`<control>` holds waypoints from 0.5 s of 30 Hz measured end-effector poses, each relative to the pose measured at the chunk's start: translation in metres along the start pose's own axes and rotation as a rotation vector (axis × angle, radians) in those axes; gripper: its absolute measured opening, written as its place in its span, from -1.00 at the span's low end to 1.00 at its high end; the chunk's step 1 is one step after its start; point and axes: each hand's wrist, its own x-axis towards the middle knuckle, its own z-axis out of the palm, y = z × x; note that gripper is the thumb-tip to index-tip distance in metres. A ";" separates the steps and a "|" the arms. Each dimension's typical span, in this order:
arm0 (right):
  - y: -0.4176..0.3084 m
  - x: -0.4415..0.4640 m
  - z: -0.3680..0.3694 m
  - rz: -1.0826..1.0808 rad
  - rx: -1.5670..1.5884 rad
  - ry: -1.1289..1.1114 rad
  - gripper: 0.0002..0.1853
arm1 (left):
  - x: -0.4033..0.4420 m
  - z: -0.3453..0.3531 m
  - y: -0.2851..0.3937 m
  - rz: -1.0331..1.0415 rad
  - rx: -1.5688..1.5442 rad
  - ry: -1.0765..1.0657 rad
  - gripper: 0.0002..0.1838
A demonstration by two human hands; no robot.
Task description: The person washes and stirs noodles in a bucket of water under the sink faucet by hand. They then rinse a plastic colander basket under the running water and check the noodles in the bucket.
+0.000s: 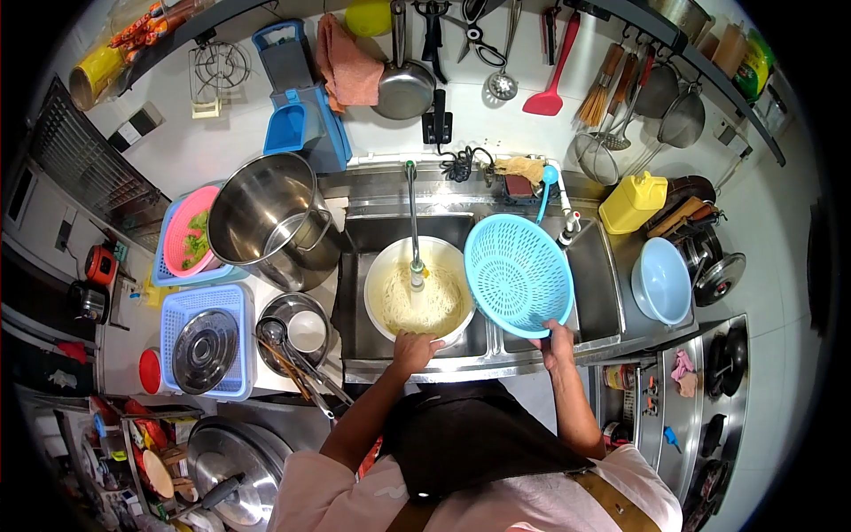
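Note:
My left hand (417, 352) is closed on the near rim of a white basin (376, 324) in the left sink bowl. Water runs from the tap (414, 222) into this basin, over pale, shredded-looking contents (434, 306) that I cannot identify. Over the right sink bowl, my right hand (557, 346) grips the near rim of a light blue colander (519, 275). The colander is tilted, its perforated inside facing up, and nothing shows in it. Its left edge comes close to the basin's rim; whether they touch, I cannot tell.
Left of the sink stand a tall steel pot (266, 222), a blue basket (244, 310) with a steel lid, and a steel bowl (324, 346) with utensils. To the right are a yellow jug (632, 202) and a blue bowl (662, 279). Utensils hang along the back wall.

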 end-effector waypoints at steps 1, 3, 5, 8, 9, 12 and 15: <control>-0.001 -0.001 0.000 0.001 -0.003 -0.002 -0.55 | 0.000 0.000 0.000 -0.001 0.001 -0.006 -0.51; -0.001 0.000 0.000 0.002 -0.006 -0.001 -0.55 | 0.001 -0.001 0.001 -0.002 0.005 -0.011 -0.51; 0.001 0.002 -0.001 0.001 -0.010 0.003 -0.55 | 0.000 -0.002 0.001 -0.001 0.010 -0.011 -0.51; 0.002 0.004 -0.003 0.009 -0.022 0.013 -0.55 | 0.000 0.000 0.000 0.011 0.013 0.021 -0.50; 0.001 0.003 -0.002 0.008 -0.021 0.009 -0.55 | 0.000 0.000 0.000 0.012 0.012 0.023 -0.51; -0.001 0.000 -0.001 0.005 -0.017 -0.001 -0.55 | 0.000 0.001 0.000 0.016 0.011 0.029 -0.51; -0.002 -0.001 0.000 0.005 -0.017 -0.005 -0.55 | 0.000 0.003 -0.002 0.020 0.012 0.030 -0.51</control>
